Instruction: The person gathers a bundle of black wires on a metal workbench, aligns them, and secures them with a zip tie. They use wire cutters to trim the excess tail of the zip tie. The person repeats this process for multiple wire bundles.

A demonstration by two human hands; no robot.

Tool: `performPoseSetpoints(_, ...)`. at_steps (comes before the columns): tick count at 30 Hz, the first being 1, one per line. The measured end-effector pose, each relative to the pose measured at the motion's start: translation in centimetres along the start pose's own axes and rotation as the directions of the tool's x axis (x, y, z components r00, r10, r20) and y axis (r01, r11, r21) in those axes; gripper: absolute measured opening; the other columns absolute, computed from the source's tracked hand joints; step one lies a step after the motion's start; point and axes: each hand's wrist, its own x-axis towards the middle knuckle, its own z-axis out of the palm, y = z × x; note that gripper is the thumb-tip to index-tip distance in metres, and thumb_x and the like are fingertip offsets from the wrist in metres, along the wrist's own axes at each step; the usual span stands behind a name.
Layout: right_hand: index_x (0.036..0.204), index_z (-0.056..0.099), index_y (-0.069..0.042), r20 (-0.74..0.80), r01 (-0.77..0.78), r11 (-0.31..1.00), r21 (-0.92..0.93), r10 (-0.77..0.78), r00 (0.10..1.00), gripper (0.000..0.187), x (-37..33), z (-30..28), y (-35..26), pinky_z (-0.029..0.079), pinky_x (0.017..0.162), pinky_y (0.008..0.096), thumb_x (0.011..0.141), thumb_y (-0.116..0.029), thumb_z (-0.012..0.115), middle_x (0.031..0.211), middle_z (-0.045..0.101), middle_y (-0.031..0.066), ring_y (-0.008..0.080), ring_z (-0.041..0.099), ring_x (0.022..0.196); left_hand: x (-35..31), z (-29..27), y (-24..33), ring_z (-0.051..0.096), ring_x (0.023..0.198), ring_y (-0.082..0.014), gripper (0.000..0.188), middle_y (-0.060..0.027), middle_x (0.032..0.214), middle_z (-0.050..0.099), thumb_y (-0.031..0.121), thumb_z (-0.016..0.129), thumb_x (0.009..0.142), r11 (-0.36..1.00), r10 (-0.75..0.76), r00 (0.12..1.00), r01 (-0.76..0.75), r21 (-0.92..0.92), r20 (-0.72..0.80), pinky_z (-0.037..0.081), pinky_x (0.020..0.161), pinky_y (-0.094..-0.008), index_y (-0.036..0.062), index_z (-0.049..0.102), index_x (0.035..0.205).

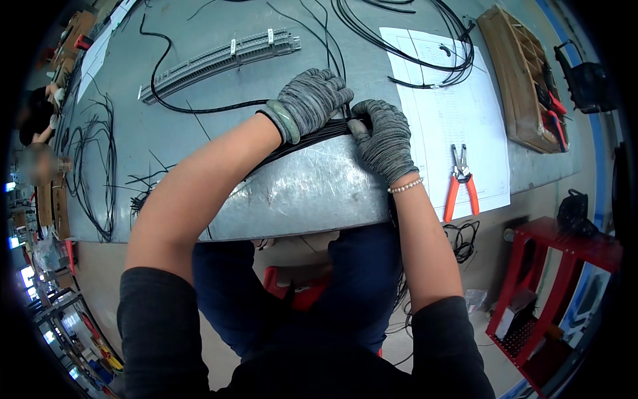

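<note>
Just past the near edge of the bench, the left hand, gloved in grey, curls around a bundle of black wires that runs toward 8 o'clock beneath the forearm; the right hand, gloved too, pinches the same bundle close beside it. From the hands, pliers with orange handles lie at 4 o'clock on the paper, which spreads at 3. Farther out, a grey rail sits at 10, a black cable coil at 1 to 2, overlapping the paper, loose wires near 9, and a wooden box between 2 and 3.
</note>
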Motion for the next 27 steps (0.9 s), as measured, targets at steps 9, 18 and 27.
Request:
performPoseSetpoints(9,0.1,0.066,-0.011,0.043,-0.017,0.999,-0.029,0.018,0.999,0.021,0.1,-0.1,-0.2,0.038,0.097,0.0411,0.086,-0.027,0.064,0.097,0.063,0.0104,0.0276,0.057,0.101,0.4,-1.1,-0.2,0.058,0.103,-0.0254,0.027,-0.0063,0.103,0.062,0.018,0.052,0.086,0.964,0.194,0.972,-0.214,0.16,0.131,0.046,0.091,-0.0379,0.0169,0.064,0.111)
performPoseSetpoints(18,0.098,0.067,-0.014,0.048,-0.033,0.998,-0.046,0.036,0.998,0.021,0.3,0.2,0.0,0.038,0.097,0.0409,0.086,-0.03,0.065,0.098,0.063,0.0095,0.0279,0.056,0.101,-0.3,-3.2,1.3,0.065,0.089,-0.0317,0.023,-0.013,0.098,0.062,0.016,0.05,0.089,0.999,-0.028,0.941,0.033,-0.01,0.338,0.053,0.075,-0.0415,0.0107,0.064,0.106)
performPoseSetpoints(27,0.097,0.067,-0.015,0.017,-0.026,0.999,-0.029,0.026,1.0,0.018,0.1,0.0,-0.3,0.038,0.096,0.0406,0.086,-0.029,0.065,0.095,0.064,0.0076,0.0266,0.057,0.1,-4.2,-3.6,-1.0,0.063,0.09,-0.0314,0.026,-0.0141,0.095,0.061,0.025,0.049,0.093,0.987,-0.158,0.928,0.138,0.08,0.338,0.051,0.078,-0.0417,0.0098,0.064,0.107)
